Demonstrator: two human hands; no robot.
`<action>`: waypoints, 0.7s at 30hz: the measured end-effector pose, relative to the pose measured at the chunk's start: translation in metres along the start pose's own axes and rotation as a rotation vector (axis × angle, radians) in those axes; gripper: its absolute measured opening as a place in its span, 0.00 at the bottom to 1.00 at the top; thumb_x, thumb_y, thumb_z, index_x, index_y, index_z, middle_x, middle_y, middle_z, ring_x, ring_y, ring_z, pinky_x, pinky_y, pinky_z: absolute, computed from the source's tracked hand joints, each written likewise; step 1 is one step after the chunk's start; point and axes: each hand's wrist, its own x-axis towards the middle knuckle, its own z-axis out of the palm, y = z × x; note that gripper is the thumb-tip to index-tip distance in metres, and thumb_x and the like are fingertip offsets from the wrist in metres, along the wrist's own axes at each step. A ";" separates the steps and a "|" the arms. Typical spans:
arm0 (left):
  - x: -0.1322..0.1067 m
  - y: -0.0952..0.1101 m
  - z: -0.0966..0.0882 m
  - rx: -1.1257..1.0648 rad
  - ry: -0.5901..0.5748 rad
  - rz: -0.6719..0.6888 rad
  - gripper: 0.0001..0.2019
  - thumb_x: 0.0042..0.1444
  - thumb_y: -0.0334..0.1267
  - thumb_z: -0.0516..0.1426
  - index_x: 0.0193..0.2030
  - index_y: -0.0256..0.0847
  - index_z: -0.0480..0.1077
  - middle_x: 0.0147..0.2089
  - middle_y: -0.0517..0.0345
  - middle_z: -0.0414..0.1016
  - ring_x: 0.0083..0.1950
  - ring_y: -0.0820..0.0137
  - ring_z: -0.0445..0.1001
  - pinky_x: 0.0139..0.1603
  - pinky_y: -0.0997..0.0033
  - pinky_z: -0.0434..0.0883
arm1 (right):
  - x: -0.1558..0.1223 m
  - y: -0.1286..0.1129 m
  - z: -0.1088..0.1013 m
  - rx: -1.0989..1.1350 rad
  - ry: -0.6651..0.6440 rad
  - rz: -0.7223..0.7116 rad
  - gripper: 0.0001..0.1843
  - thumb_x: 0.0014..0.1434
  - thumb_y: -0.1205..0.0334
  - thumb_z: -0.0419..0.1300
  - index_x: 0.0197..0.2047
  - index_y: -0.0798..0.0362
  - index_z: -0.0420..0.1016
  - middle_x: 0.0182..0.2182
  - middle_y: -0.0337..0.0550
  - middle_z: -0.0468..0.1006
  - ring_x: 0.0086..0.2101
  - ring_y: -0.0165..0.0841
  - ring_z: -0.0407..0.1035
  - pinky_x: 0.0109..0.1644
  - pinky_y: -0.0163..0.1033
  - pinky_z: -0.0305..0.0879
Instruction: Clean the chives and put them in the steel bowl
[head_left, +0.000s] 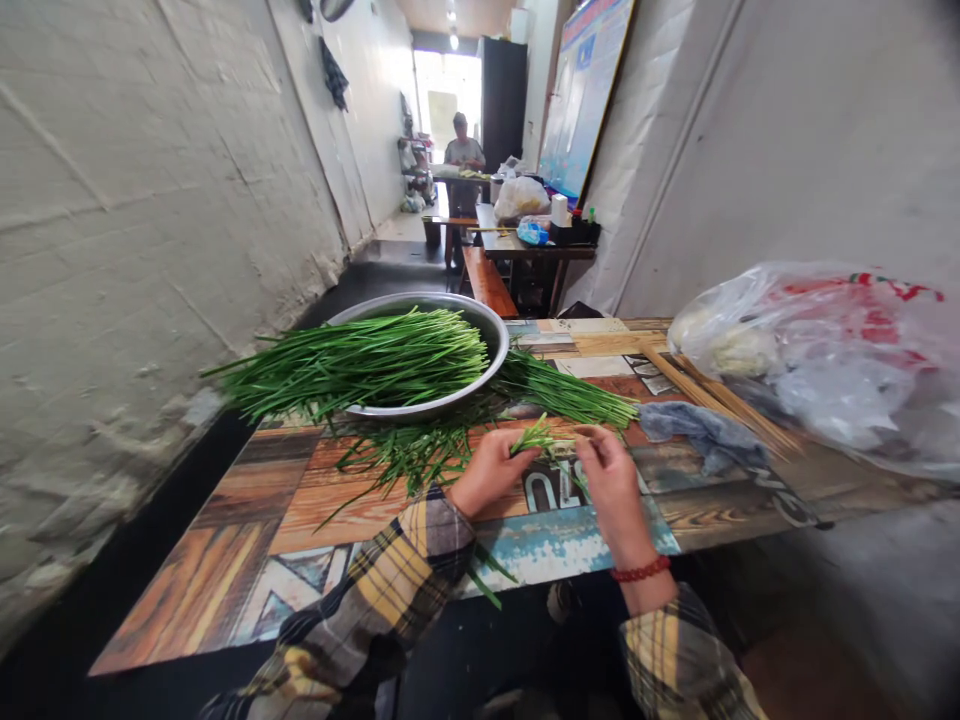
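Observation:
My left hand (491, 470) is closed around a small bunch of garlic chives (536, 436), its pale stem ends pointing right. My right hand (611, 485) is just right of those ends, thumb and fingers pinched together; what lies between them is too small to make out. Behind my hands a metal basin (420, 408) carries a large heap of garlic chives (375, 355), the leaves hanging over its left rim. Another bundle of chives (570, 390) lies on the table right of the basin. Loose green leaves (416, 450) are scattered in front of it.
The patterned table (247, 510) holds a grey cloth (701, 430), wooden chopsticks (697, 390) and a large clear plastic bag (832, 370) on the right. White walls stand on both sides. Farther back are a bench (487, 282), another table (517, 243) and a person (465, 150).

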 end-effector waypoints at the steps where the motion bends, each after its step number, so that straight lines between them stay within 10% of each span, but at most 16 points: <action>1: 0.000 0.000 -0.001 0.017 -0.011 -0.001 0.13 0.58 0.37 0.54 0.25 0.34 0.70 0.25 0.61 0.69 0.29 0.74 0.63 0.32 0.76 0.62 | -0.002 -0.002 0.004 -0.058 -0.021 -0.044 0.14 0.57 0.50 0.58 0.40 0.51 0.74 0.33 0.42 0.77 0.33 0.33 0.69 0.39 0.38 0.65; 7: 0.001 -0.002 -0.005 0.158 -0.112 0.025 0.09 0.59 0.37 0.54 0.35 0.35 0.74 0.34 0.56 0.76 0.36 0.68 0.71 0.39 0.71 0.66 | -0.007 -0.009 0.021 -0.306 -0.021 -0.273 0.10 0.59 0.57 0.55 0.33 0.51 0.75 0.32 0.43 0.77 0.35 0.35 0.68 0.42 0.39 0.63; 12: 0.000 -0.001 -0.004 0.276 -0.157 0.068 0.08 0.57 0.32 0.54 0.27 0.37 0.69 0.28 0.59 0.71 0.33 0.70 0.68 0.36 0.73 0.63 | -0.006 -0.001 0.020 -0.016 0.037 -0.018 0.14 0.58 0.50 0.56 0.34 0.52 0.72 0.28 0.39 0.74 0.28 0.31 0.65 0.34 0.35 0.61; 16: 0.001 -0.007 -0.005 0.294 -0.061 0.038 0.10 0.56 0.30 0.53 0.24 0.38 0.64 0.25 0.61 0.65 0.31 0.72 0.63 0.33 0.73 0.59 | 0.019 0.012 -0.011 0.133 0.242 0.066 0.15 0.56 0.47 0.57 0.31 0.52 0.69 0.23 0.34 0.68 0.25 0.28 0.60 0.30 0.33 0.58; 21: 0.005 -0.006 -0.006 0.175 0.103 0.042 0.13 0.59 0.35 0.51 0.23 0.39 0.61 0.27 0.62 0.61 0.32 0.72 0.61 0.34 0.73 0.60 | 0.056 0.032 -0.060 -0.277 0.108 -0.053 0.21 0.58 0.45 0.52 0.33 0.54 0.75 0.29 0.43 0.76 0.33 0.35 0.67 0.39 0.39 0.62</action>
